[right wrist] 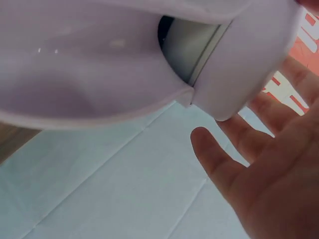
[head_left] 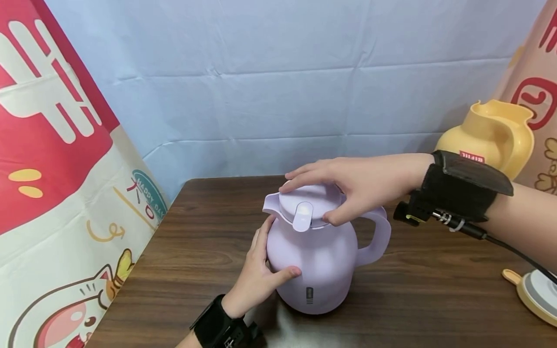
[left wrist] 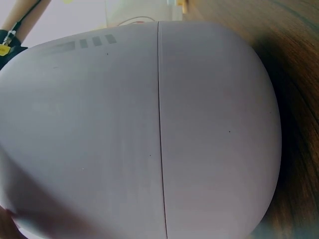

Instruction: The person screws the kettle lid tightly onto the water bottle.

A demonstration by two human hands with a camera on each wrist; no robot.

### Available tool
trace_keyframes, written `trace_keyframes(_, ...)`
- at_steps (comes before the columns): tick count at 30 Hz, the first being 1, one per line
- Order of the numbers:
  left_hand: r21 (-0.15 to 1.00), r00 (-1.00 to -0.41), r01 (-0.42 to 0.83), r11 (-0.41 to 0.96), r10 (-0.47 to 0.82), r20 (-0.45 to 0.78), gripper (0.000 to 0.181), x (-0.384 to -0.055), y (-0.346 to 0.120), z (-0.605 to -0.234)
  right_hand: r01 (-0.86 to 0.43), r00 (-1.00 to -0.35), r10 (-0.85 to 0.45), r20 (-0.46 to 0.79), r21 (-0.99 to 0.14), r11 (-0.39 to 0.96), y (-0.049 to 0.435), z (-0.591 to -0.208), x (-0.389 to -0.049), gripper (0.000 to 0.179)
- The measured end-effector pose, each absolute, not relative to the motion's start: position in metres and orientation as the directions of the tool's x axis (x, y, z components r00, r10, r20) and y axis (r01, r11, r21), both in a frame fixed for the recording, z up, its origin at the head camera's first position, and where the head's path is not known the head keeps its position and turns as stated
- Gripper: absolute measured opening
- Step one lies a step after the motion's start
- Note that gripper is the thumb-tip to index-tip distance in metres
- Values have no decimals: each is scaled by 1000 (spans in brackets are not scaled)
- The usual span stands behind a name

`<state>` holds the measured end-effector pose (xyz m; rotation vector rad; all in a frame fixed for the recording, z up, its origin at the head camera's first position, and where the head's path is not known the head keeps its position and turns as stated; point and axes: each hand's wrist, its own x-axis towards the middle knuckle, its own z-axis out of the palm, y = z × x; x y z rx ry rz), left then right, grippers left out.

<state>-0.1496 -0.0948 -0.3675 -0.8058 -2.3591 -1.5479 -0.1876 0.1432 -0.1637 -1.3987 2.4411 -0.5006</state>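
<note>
Head view, left to right, clock directions taken from the body of the lilac jug. At 8 o'clock, the left hand curves round the body, thumb across the front. The lilac jug stands upright on the dark wooden surface, its spout at 11 o'clock and its lid at 12. The right hand, at 1 o'clock, spans the lid, thumb and fingers at opposite edges. The handle projects at 3 o'clock; a yellow jug lies at 2 and a yellow-rimmed disc at 3, farther out.

The shell is probably stiff, smooth and somewhat slippery; its weight cannot be told, the contents being hidden. The handle appears the best hold, with a palm steadying the body.

Count: 2 hands, 2 jugs (1 lilac, 1 yellow), 1 lid, 1 disc.
</note>
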Motion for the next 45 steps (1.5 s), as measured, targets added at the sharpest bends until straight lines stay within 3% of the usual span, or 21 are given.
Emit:
trace_keyframes(12, 784, -829, 545, 296, 329, 452, 100, -146, -95, -366, -814, -513, -858, 32, -335, 474, 141, -167, -184, 59)
trace_keyframes(20, 777, -821, 556, 293, 335, 462, 101, -147, -94, -366, -812, -562, -824, 77, -243, 531, 138, -168, -184, 67)
trace_keyframes(25, 765, -816, 569, 301, 327, 477, 101, -147, -93, -367, -794, -539, -842, -14, -324, 514, 141, -163, -185, 73)
trace_keyframes(30, 762, -812, 574, 300, 329, 482, 101, -148, -94, -368, -786, -508, -857, -83, -362, 501, 144, -159, -185, 68)
trace_keyframes(37, 776, -824, 555, 300, 324, 465, 101, -148, -95, -366, -817, -499, -866, -27, -318, 481, 140, -160, -186, 58)
trace_keyframes(45, 787, -831, 542, 294, 326, 451, 101, -147, -96, -365, -812, -540, -841, 36, -286, 509, 138, -164, -184, 56)
